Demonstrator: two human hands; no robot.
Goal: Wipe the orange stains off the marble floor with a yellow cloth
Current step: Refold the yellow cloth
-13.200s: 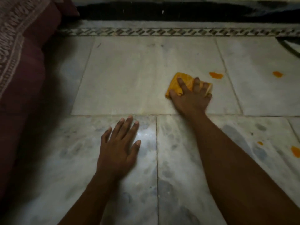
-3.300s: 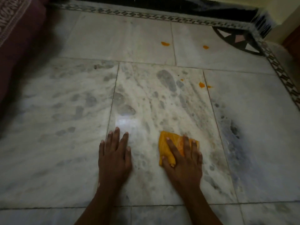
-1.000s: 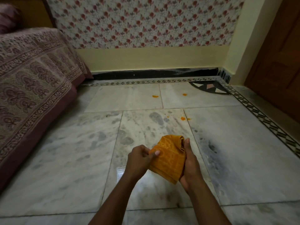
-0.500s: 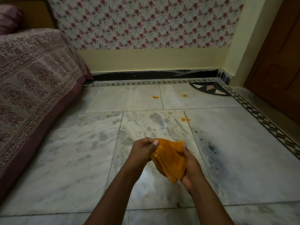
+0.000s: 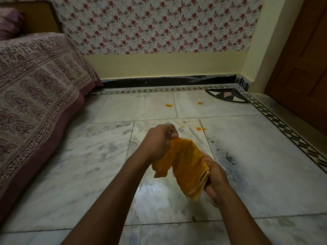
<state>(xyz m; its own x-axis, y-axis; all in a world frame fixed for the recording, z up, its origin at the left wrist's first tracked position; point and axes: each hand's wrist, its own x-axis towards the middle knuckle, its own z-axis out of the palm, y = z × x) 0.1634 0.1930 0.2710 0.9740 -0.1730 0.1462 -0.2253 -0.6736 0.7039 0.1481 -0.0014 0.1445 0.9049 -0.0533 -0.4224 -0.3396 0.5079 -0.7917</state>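
Cloth (image 5: 187, 165) hangs limp above the marble floor (image 5: 265, 156), soft and light; left hand (image 5: 157, 142) pinches its top corner, right hand (image 5: 215, 175) clasps the folded edge; stains (image 5: 169, 105) remain beyond.

Just one view, from up on the head. Looks forward and down, past both arms, close to the left hand (image 5: 159, 142) and right hand (image 5: 215, 175). Takes in the marble floor (image 5: 256, 156) out to the far wall (image 5: 159, 25), wide and bent at the edges.
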